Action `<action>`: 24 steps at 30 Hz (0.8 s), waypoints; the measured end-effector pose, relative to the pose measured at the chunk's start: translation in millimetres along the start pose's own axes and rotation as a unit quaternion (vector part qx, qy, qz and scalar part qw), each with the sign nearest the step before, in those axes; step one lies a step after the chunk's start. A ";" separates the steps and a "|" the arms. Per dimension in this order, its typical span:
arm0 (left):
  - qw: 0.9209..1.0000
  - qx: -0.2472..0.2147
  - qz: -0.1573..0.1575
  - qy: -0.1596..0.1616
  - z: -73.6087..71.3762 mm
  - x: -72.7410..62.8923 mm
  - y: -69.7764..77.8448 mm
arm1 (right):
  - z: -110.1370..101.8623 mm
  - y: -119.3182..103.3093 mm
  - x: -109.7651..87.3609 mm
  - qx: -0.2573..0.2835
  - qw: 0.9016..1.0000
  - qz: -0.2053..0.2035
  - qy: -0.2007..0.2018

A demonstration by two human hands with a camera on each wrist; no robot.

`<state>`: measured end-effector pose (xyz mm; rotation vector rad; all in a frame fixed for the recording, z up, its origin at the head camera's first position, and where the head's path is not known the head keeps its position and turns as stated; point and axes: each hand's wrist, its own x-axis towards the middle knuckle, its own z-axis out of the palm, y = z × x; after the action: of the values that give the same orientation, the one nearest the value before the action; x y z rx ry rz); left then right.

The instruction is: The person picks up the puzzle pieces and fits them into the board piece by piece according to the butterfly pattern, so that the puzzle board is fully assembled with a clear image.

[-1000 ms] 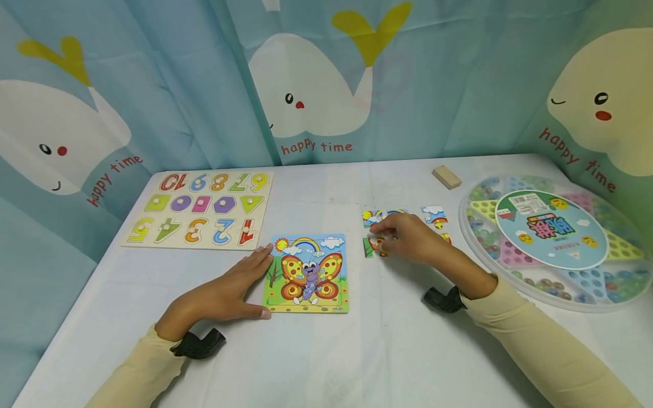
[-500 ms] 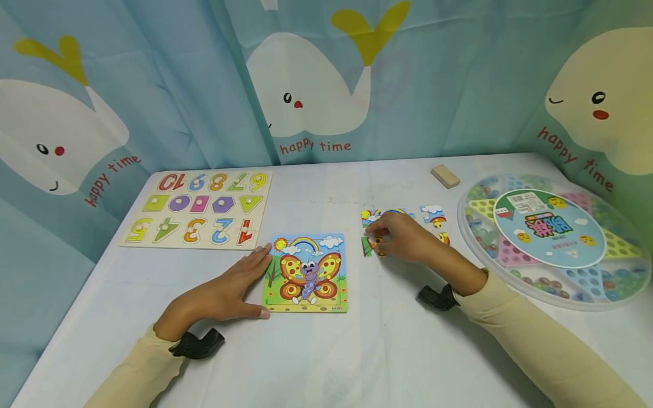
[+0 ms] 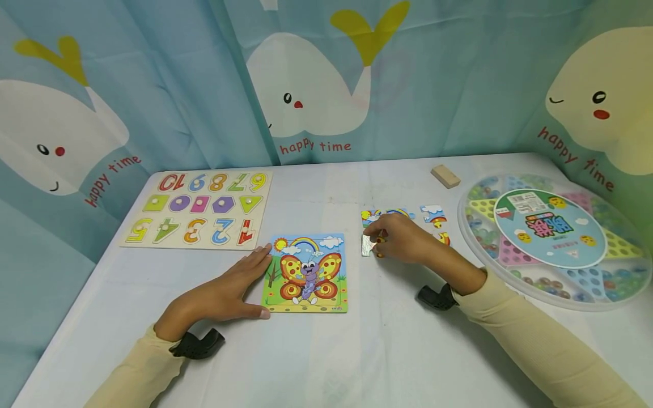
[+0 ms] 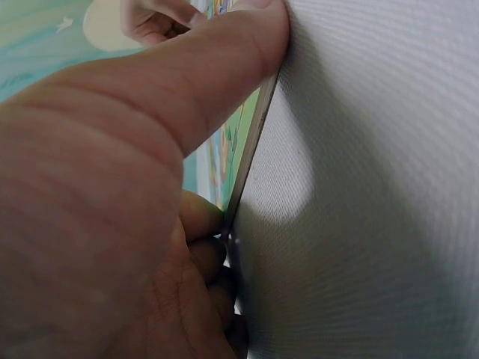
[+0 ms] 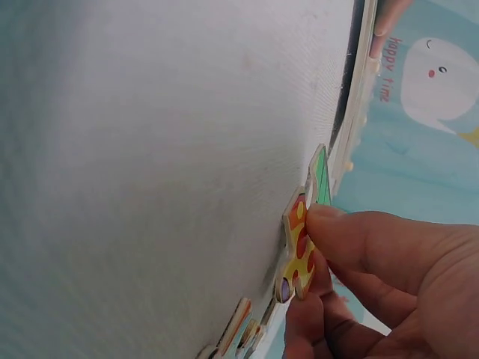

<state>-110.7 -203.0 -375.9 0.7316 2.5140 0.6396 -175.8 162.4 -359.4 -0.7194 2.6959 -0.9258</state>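
Observation:
My right hand [image 3: 400, 238] pinches a puzzle piece [image 5: 301, 239] between thumb and fingers. The piece has red, yellow and green parts and stands tilted up, its green end glinting in the head view. Other puzzle pieces [image 3: 433, 214] with sky, rainbow and wing parts lie around and partly under that hand. My left hand [image 3: 224, 292] rests at the left side of a square butterfly board [image 3: 309, 275], thumb at its near corner and fingertips at its upper left edge. In the left wrist view the thumb [image 4: 217, 67] lies over the board's edge.
At the back left lies a wooden number and shape board [image 3: 196, 211]. A round clear-lidded marble game [image 3: 553, 243] takes up the right side. Behind the pieces sits a small wooden block [image 3: 446, 176]. A whale-printed curtain [image 3: 316, 73] hangs along the back.
My right hand has shifted slightly left, and the piece in its fingers has tilted up from flat, so its green end now shines. The left hand and the butterfly board stay put.

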 end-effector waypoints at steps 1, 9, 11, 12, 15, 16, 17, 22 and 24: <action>1.000 -0.001 0.000 0.000 0.0 0.1 0.0 | -0.2 -0.2 -0.2 -0.002 1.000 0.001 0.001; 1.000 0.003 -0.001 0.000 0.7 1.4 -1.4 | -0.7 -2.5 -0.9 0.028 1.000 0.010 0.006; 1.000 0.004 0.000 0.000 0.8 1.6 -1.5 | -0.5 -2.5 -0.9 0.049 0.999 0.011 -0.004; 1.000 0.004 0.000 -0.001 0.9 1.7 -1.6 | -0.5 -2.2 -1.1 0.058 0.998 0.011 -0.009; 1.000 0.005 0.001 -0.001 1.5 1.5 -1.9 | -0.3 -1.7 -2.0 0.075 0.997 0.007 -0.017; 1.000 0.005 0.001 -0.001 1.8 1.4 -1.9 | -0.4 -1.5 -2.2 0.074 0.997 0.005 -0.015; 1.000 0.006 0.000 -0.001 1.9 1.4 -1.9 | -0.6 -1.3 -2.5 0.071 0.997 0.003 -0.012; 1.000 0.005 0.003 0.002 1.7 0.8 -1.5 | -1.6 -1.3 -2.5 0.053 0.999 -0.004 0.003; 1.000 0.004 0.003 0.002 1.3 0.4 -1.5 | -2.1 -2.0 -1.9 0.050 0.999 -0.006 0.005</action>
<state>-110.9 -203.6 -377.9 0.7429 2.5210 0.6348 -174.1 163.0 -356.4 -0.7127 2.6345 -1.0624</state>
